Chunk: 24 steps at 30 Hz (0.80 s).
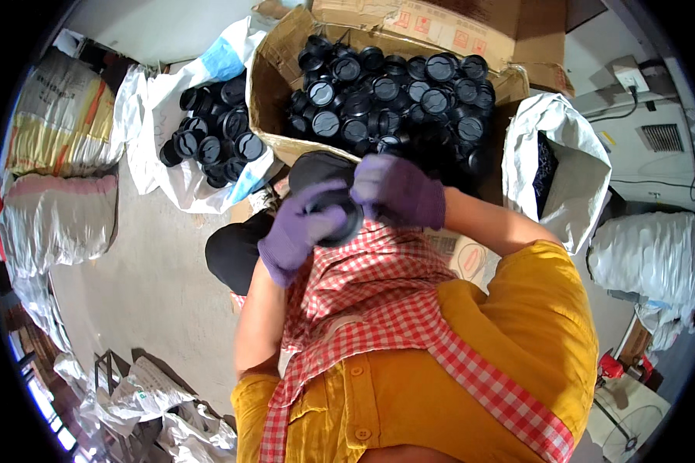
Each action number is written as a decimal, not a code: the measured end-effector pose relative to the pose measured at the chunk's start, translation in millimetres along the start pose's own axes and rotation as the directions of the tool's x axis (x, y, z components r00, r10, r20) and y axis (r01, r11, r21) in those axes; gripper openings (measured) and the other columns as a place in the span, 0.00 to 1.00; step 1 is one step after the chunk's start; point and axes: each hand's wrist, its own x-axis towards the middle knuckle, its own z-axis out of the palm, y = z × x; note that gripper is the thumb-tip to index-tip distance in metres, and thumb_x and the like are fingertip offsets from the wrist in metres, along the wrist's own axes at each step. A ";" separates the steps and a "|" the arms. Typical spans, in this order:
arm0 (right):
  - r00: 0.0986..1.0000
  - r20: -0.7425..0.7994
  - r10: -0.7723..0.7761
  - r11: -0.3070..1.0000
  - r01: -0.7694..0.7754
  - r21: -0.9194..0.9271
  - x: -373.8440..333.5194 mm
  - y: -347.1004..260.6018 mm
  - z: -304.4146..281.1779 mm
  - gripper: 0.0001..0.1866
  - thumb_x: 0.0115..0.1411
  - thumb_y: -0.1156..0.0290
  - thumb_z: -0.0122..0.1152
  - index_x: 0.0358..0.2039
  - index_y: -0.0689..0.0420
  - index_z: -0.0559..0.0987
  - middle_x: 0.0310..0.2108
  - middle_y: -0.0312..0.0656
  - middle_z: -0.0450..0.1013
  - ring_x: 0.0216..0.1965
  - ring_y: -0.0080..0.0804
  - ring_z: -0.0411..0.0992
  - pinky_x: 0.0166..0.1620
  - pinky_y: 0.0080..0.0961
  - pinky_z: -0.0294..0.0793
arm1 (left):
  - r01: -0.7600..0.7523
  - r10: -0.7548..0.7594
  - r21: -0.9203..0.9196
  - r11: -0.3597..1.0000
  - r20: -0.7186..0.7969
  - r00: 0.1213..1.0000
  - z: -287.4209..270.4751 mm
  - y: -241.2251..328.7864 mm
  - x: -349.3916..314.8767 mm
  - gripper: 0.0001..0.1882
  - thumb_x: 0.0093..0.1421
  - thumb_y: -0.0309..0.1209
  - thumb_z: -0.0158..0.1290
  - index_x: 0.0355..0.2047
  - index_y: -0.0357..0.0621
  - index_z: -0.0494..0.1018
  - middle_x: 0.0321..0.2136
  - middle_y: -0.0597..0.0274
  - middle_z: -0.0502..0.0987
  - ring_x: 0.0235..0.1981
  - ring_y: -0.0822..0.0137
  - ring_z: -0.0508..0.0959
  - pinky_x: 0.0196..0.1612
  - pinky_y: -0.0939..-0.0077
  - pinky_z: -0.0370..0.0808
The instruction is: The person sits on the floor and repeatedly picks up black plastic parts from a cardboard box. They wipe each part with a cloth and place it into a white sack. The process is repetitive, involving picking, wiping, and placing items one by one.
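My left hand [305, 229], in a purple knit glove, is closed around a round black plastic cap [341, 221] above my lap. Beside it my right hand [398, 190], gloved the same way, has its fingers curled together near the cap's upper right edge. Whether the right fingers pinch a small part is hidden, and the hands are slightly blurred. Just beyond them a cardboard box [269, 116] holds a heap of similar black caps [384, 89]. More black caps [211, 147] lie in an open white sack [150, 166] to the box's left.
Right of the box stands another open white sack [587, 170] with something dark inside. Stuffed woven sacks [58, 224] line the left side, and a bundled white sack [647, 251] sits far right. Crumpled white bags [150, 393] lie at lower left. Cables [633, 104] run along the right wall.
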 end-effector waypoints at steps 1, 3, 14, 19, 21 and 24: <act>0.998 0.057 0.026 0.999 -0.028 0.031 -2.9 -7.5 1.8 0.09 0.44 0.67 0.59 0.25 0.55 0.70 0.25 0.44 0.66 0.31 0.45 0.66 0.35 0.38 0.68 | -0.013 0.012 0.069 0.997 0.022 1.000 3.2 -8.7 -1.2 0.25 0.52 0.25 0.55 0.51 0.39 0.67 0.39 0.61 0.76 0.38 0.67 0.76 0.44 0.74 0.72; 0.785 0.518 0.341 0.911 -0.411 0.023 -11.2 -22.2 -5.0 0.13 0.49 0.67 0.60 0.35 0.59 0.74 0.29 0.44 0.72 0.33 0.38 0.71 0.37 0.32 0.71 | 0.054 0.013 0.696 0.716 -0.091 0.996 22.9 -0.7 -20.8 0.22 0.49 0.24 0.54 0.47 0.42 0.69 0.38 0.55 0.77 0.37 0.58 0.78 0.41 0.71 0.74; 0.246 0.943 -0.223 -0.032 -0.969 0.245 9.8 -59.7 -26.1 0.12 0.52 0.70 0.60 0.36 0.60 0.74 0.26 0.37 0.73 0.28 0.23 0.71 0.32 0.20 0.71 | -0.641 0.578 0.697 -0.321 0.680 0.450 38.8 41.6 -86.6 0.10 0.48 0.30 0.55 0.34 0.48 0.71 0.38 0.57 0.76 0.41 0.56 0.77 0.40 0.69 0.78; 0.257 0.933 -0.253 0.017 -0.963 0.269 -1.9 -30.1 -44.5 0.07 0.54 0.71 0.58 0.32 0.60 0.75 0.27 0.38 0.72 0.26 0.23 0.70 0.29 0.20 0.70 | -0.375 0.367 0.832 0.410 0.226 0.902 -14.7 16.7 -140.5 0.16 0.56 0.30 0.49 0.46 0.42 0.70 0.43 0.53 0.74 0.44 0.55 0.75 0.49 0.65 0.73; 0.700 0.704 -0.118 0.378 -0.625 0.684 -51.0 25.4 -62.4 0.05 0.55 0.73 0.56 0.31 0.60 0.75 0.28 0.39 0.71 0.25 0.25 0.70 0.26 0.22 0.69 | -0.179 0.407 0.840 0.513 -0.054 0.912 -52.6 22.6 -156.3 0.18 0.60 0.29 0.44 0.49 0.37 0.68 0.45 0.51 0.73 0.46 0.56 0.74 0.52 0.64 0.70; 0.597 0.540 0.594 -0.224 -0.521 0.823 -66.8 21.3 -66.1 0.05 0.57 0.71 0.53 0.27 0.58 0.73 0.26 0.38 0.67 0.26 0.30 0.67 0.29 0.25 0.68 | -0.296 0.504 0.414 0.861 -0.614 0.607 -47.9 39.2 -152.8 0.19 0.62 0.31 0.41 0.51 0.34 0.66 0.47 0.51 0.73 0.48 0.59 0.73 0.53 0.65 0.69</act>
